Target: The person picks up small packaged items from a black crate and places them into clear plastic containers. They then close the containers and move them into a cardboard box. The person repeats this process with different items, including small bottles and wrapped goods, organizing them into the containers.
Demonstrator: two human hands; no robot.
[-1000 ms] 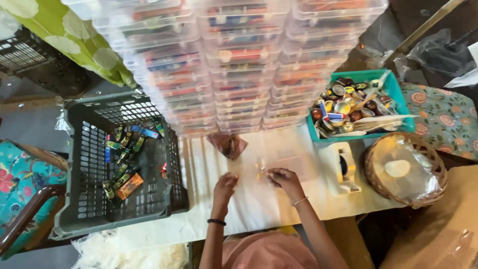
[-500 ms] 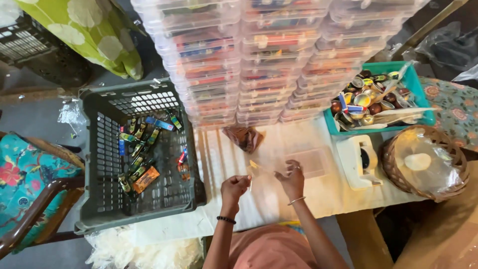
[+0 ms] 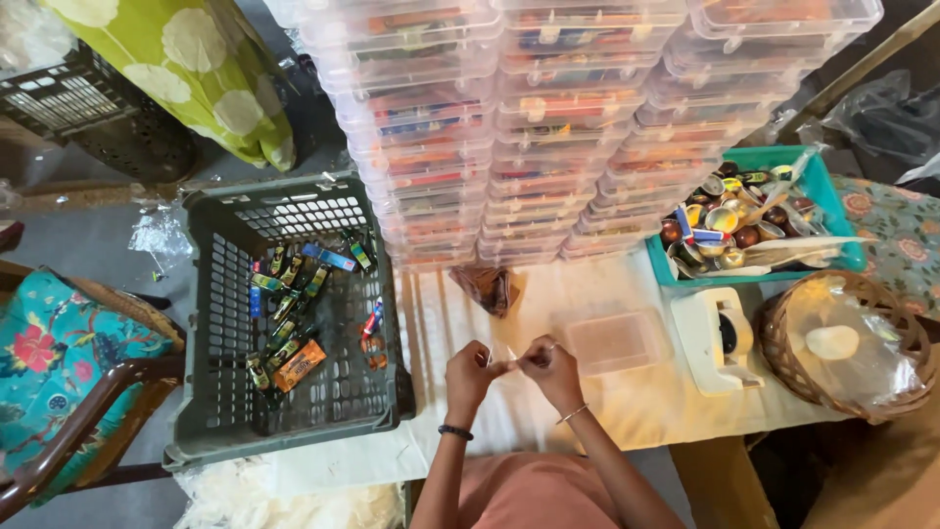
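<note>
your left hand (image 3: 471, 369) and right hand (image 3: 548, 365) meet at the fingertips over the white cloth (image 3: 627, 411), just in front of your chest. both are pinched closed, thumb against forefinger, on one small thin clear strip (image 3: 510, 359) that bridges the gap between them. fingers curled in, no open spread on either hand. the strip is too small and pale to tell its kind. its long axis seems to run left-right, hand to hand, roughly level with the table edge; which end is which cannot be told.

a dark band sits on your left wrist, a thin bangle on your right.

just beyond the right hand, on the cloth: a shallow clear box (image 3: 612, 340), apart from the fingers. beyond the left hand, a brown crumpled wrapper (image 3: 487, 288) near the foot of the stacked clear boxes (image 3: 578, 127).

to your left, a grey crate (image 3: 289, 313) with small coloured packets on its floor. to your right, a white tape dispenser (image 3: 720, 338), a wicker basket (image 3: 847, 343) covered in plastic, and a teal tray (image 3: 754, 211) of small round items.
</note>
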